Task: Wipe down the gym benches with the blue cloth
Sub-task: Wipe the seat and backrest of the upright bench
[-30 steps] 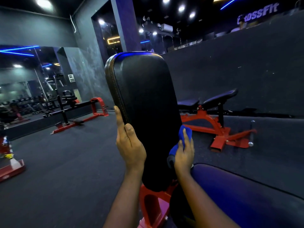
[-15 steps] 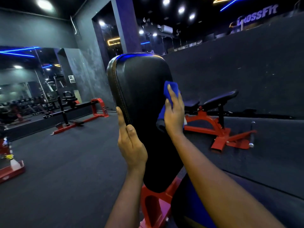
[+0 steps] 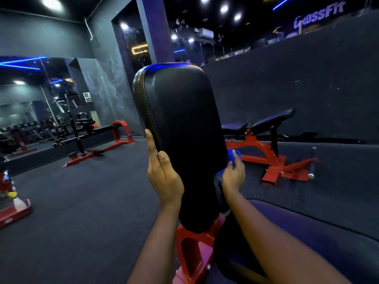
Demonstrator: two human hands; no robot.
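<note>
Step in hand: wiping the raised backrest pad of the nearest bench. The left hand steadies the pad's left edge. One finger lies straight up along the stitched seam and the thumb rests flat beside it. The remaining fingers are hidden behind the hand, so a full wrap round the edge cannot be confirmed. The right hand grasps the blue cloth, fingers curled over it and pressing it against the pad's right edge, level with the left hand across the pad. A darker tail of cloth hangs below the right palm. The red frame shows below both wrists, and the seat pad runs under the right forearm. Judgement: the backrest is part way done, since the cloth sits on the lower right side, and nothing shows whether the seat has been wiped. The next move calls for an even stroke along the face or edge, with the left hand bracing so the pad does not rock, then a shift down to the seat. Still to do, by the look of it: an inclined bench beyond the right hand and a flat bench well beyond the left.
</note>
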